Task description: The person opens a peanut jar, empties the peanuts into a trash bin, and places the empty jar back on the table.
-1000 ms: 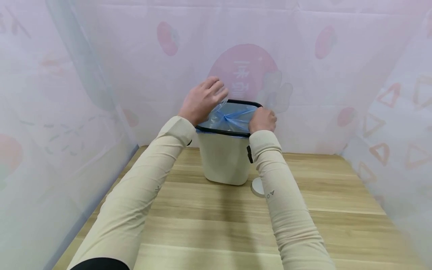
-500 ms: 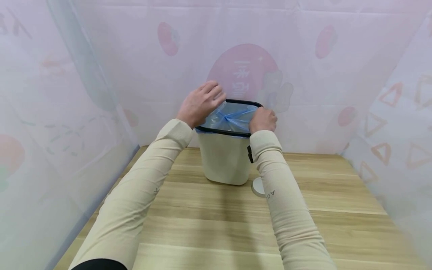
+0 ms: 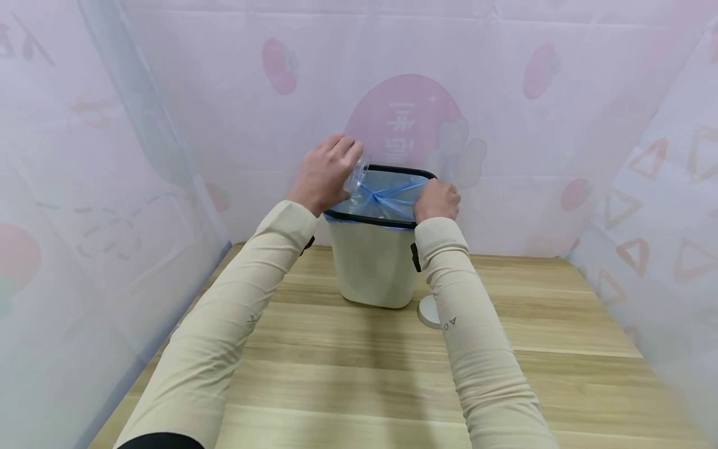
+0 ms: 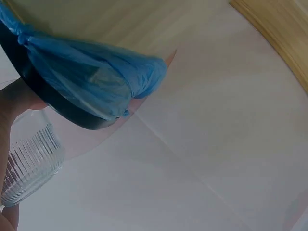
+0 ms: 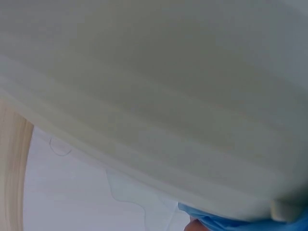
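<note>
My left hand (image 3: 325, 173) grips a clear ribbed cup (image 4: 33, 156) between thumb and fingers. In the head view that cup is tilted over the left side of the trash bin (image 3: 373, 265). The bin is cream-coloured, with a black rim (image 3: 378, 221), and stands upright. A blue plastic bag (image 3: 387, 194) lines it and is bunched together in the mouth; more of the bag hangs outside, below the rim, in the left wrist view. My right hand (image 3: 439, 199) holds the bin's right rim with curled fingers; its fingertips are mostly hidden.
A flat white disc (image 3: 429, 312) lies on the wooden table (image 3: 314, 374), right of the bin's base and partly behind my right sleeve. Printed pale cloth walls (image 3: 505, 143) enclose the back and both sides, the back one close behind the bin.
My left hand has moved a little left and turned, still holding the clear cup, which now shows more beside the fingers. The right hand, bin and disc stay in place.
</note>
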`<action>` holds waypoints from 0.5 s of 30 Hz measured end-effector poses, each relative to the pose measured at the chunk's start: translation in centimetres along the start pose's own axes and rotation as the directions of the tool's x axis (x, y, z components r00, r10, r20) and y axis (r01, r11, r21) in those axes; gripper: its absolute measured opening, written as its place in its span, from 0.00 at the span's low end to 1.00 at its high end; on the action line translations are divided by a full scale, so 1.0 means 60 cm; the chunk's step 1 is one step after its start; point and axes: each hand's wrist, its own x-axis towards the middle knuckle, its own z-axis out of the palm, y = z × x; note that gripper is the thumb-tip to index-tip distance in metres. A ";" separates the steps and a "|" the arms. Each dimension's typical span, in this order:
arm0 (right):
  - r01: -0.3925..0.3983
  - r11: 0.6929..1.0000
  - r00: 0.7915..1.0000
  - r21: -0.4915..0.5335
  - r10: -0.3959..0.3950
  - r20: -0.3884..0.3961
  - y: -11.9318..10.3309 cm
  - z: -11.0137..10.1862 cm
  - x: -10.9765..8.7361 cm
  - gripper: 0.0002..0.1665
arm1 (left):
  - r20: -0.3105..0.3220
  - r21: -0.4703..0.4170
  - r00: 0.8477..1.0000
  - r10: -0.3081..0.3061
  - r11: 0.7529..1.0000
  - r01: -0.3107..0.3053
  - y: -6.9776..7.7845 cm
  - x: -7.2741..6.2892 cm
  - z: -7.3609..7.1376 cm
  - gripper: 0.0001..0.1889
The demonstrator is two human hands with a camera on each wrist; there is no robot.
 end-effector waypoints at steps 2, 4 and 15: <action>-0.002 1.000 1.000 0.009 0.002 0.001 0.000 0.001 0.001 0.20 | 0.000 -0.021 0.999 -0.038 0.999 0.038 -0.001 -0.003 0.002 0.36; -0.001 1.000 1.000 0.015 0.001 0.001 0.000 0.001 0.000 0.19 | 0.007 -0.034 0.998 -0.066 0.997 0.067 -0.002 -0.005 0.003 0.35; 0.009 1.000 1.000 0.024 -0.009 -0.004 0.003 -0.004 -0.007 0.19 | 0.087 -0.149 0.967 -0.241 0.956 0.252 -0.003 -0.012 -0.013 0.39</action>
